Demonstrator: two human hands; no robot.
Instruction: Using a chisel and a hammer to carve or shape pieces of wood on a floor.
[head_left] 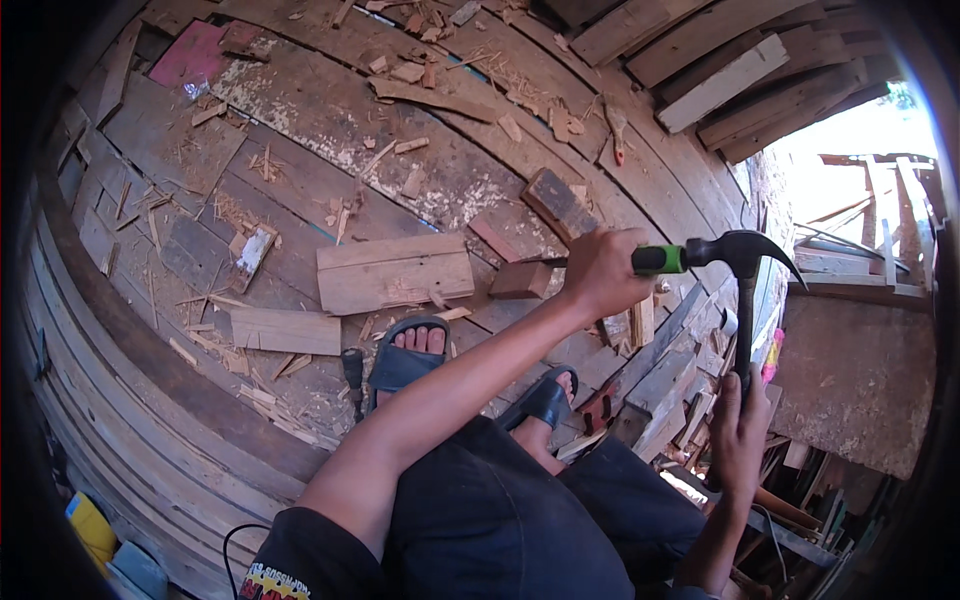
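Note:
My left hand grips a green-and-black tool handle; a dark shaft shows left of the fist, over a small wooden block. My right hand is wrapped round the long dark handle of a claw hammer. The hammer's head is at the right end of the green handle, touching or very near it. Below and left of my left hand lies a wide piece of timber with a thinner board beside it.
Wood scraps litter the plank floor around my sandaled feet. A brush lies farther ahead, a black tool by my foot. Timber is stacked upper right, long boards run at left, and a panel stands at right.

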